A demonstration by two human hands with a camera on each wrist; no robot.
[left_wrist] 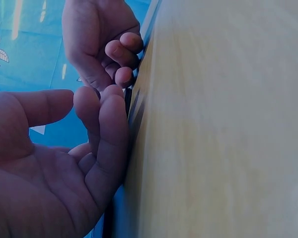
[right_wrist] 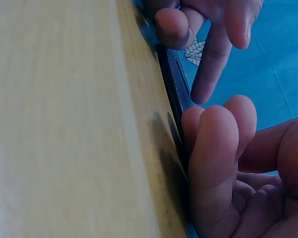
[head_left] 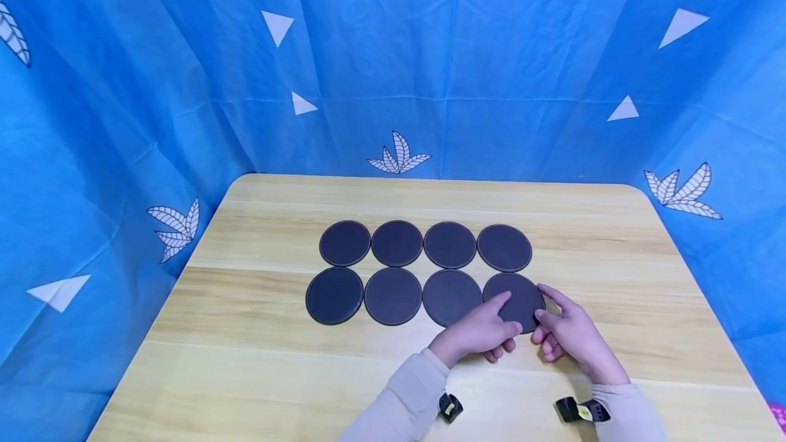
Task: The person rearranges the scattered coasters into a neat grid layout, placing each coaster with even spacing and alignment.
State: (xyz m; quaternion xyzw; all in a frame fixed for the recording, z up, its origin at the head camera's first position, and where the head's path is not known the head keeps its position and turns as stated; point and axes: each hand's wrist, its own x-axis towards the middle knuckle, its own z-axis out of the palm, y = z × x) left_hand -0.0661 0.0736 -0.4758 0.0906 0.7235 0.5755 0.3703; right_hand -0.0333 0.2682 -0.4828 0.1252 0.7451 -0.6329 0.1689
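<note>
Dark round coasters with stitched rims lie flat on the table in two rows. At the right end of the near row is one coaster (head_left: 514, 300) with both hands at it. My left hand (head_left: 477, 333) rests its extended index finger on that coaster's top, thumb by its near edge. On the other side, my right hand (head_left: 574, 336) touches the right rim with index fingertip and thumb, set apart along it. Its other fingers are bent below. In the right wrist view the coaster's edge (right_wrist: 175, 82) shows side-on; fingers hide part of it.
Next to it in the near row lies another coaster (head_left: 451, 295), partly behind my left hand. The far row's right-end coaster (head_left: 505, 248) lies just behind. A wooden table (head_left: 245, 374) bears everything, with a blue patterned curtain (head_left: 442, 74) around its back and sides.
</note>
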